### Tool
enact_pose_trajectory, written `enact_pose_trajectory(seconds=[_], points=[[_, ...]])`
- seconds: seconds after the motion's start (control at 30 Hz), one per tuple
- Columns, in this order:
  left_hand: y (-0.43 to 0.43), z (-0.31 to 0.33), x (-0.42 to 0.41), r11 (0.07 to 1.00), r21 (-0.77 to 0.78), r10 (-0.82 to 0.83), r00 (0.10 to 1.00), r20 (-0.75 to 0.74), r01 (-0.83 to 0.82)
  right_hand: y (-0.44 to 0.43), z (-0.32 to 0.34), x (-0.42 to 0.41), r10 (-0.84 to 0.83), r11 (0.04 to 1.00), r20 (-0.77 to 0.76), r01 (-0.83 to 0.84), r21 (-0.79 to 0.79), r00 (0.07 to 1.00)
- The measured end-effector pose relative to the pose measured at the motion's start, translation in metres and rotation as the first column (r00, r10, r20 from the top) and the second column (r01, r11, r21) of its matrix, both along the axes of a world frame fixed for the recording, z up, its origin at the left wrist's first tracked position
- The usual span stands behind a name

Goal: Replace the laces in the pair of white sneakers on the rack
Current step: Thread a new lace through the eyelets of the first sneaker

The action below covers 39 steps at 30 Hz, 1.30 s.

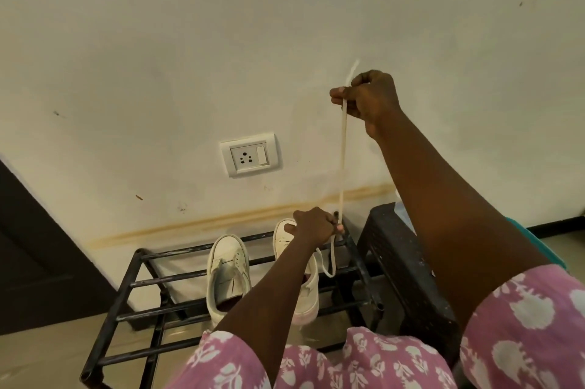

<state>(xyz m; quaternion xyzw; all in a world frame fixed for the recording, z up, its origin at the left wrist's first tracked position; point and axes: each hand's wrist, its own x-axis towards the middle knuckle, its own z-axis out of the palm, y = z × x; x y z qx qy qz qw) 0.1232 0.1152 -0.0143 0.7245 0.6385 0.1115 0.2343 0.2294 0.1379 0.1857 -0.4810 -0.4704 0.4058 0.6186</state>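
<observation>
Right hand [367, 97]: mine, raised, pinching white lace [343, 151], taut. Left hand [316, 227]: mine, gripping sneaker [310, 293] at toe end, on black rack [139, 281]. Beside it: other sneaker [228, 268], same shelf.

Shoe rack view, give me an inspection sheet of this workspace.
Surface: black metal rack, open bars, by the wall.
Job's things: laceless sneaker and other sneaker on the rack; lace pulled taut upward.
Clutter: dark plastic stool beside the rack.
Grippers: right hand pinches the lace high; left hand grips it at the other sneaker.
Cables: nothing seen.
Surroundings: wall socket, brown stain line, dark door.
</observation>
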Motion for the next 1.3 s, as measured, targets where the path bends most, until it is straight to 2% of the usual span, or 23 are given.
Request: enact_pose_trajectory(seconds=[0.2,0.33,0.43,0.53,0.63,0.73,0.8,0.87,0.93,1.03,1.17,1.3], points=[[-0.001,-0.002,0.001,1.000,-0.024,0.011,1.000,-0.005,-0.011,-0.009,0.022,0.002,0.027,0.999,0.021,-0.028,0.031,0.999],[-0.006,-0.004,0.001,0.999,-0.037,-0.027,0.995,-0.099,0.024,-0.015,0.033,0.004,0.029,0.997,-0.005,-0.028,0.075,1.000],[-0.010,-0.005,0.000,0.999,-0.029,-0.034,0.994,-0.106,0.031,-0.020,0.042,0.005,0.037,0.994,0.000,-0.036,0.107,0.999],[-0.011,-0.005,-0.001,1.000,-0.029,0.008,0.998,-0.058,-0.009,-0.024,0.047,0.006,0.049,0.991,0.020,-0.051,0.121,0.999],[-0.014,-0.007,-0.007,0.999,-0.039,0.021,0.997,0.070,-0.018,-0.027,0.043,0.005,0.065,0.987,0.058,-0.072,0.141,0.996],[-0.016,-0.004,-0.021,0.987,-0.089,0.144,0.985,0.092,-0.136,-0.029,0.029,0.001,0.075,0.988,0.091,-0.086,0.131,0.993],[-0.018,-0.007,-0.036,0.958,-0.029,0.287,0.950,0.120,-0.285,-0.031,0.012,-0.004,0.084,0.990,0.098,-0.095,0.109,0.992],[-0.024,-0.014,-0.054,0.911,0.062,0.383,0.892,0.239,-0.408,-0.033,-0.016,-0.011,0.097,0.991,0.119,-0.107,0.085,0.988],[-0.030,-0.021,-0.070,0.887,0.050,0.431,0.863,0.264,-0.459,-0.036,-0.054,-0.017,0.112,0.993,0.160,-0.118,0.030,0.981],[-0.037,-0.027,-0.079,0.920,-0.006,0.391,0.914,0.110,-0.393,-0.035,-0.113,-0.025,0.125,0.988,0.198,-0.105,-0.110,0.972],[-0.033,-0.033,-0.073,0.934,-0.070,0.355,0.930,0.093,-0.350,-0.028,-0.169,-0.040,0.197,0.958,0.339,-0.107,-0.266,0.920],[-0.027,-0.038,-0.076,0.935,-0.031,0.355,0.925,0.132,-0.354,-0.026,-0.206,-0.059,0.282,0.948,0.536,-0.147,-0.282,0.795]])
